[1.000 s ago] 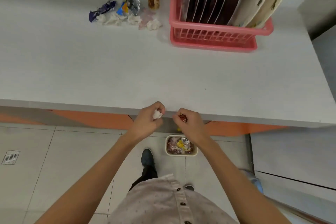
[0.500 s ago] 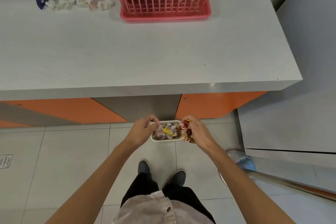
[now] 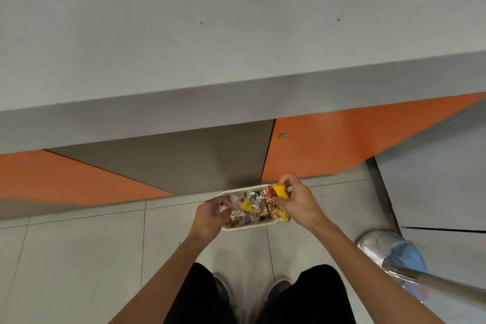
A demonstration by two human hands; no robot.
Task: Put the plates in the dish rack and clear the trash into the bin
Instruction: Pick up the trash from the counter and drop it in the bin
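1. The grey bench [image 3: 184,34] is filling the whole upper half of the view, lying above and beyond the bin, with its thick front edge running across the frame; no plates or dish rack are showing on it here.
2. The cabinet front [image 3: 328,144], in orange and grey panels, is standing under the bench edge, directly behind the bin.
3. The pale tiled floor [image 3: 79,258] is spreading out around the bin and carrying it.
4. The person's legs [image 3: 310,294] in dark trousers and their dark shoes [image 3: 278,285] are standing on the floor on the near side of the bin.
5. A shiny metal base [image 3: 378,247] with a pole rising from it and something blue beside it is sitting on the floor well to the right of the bin.
6. The bin [image 3: 252,226], a small cream rectangular tub, is sitting on the floor close to the cabinet front, heaped with crumpled trash [image 3: 252,205].
7. The right hand [image 3: 299,202] is hanging over the bin's right end, its fingers clenching a yellow and red wrapper [image 3: 276,192] that is touching the heap of trash.
8. The left hand [image 3: 210,216] is hanging over the bin's left end with its fingers curled inward at the rim; I cannot tell whether it is gripping anything.
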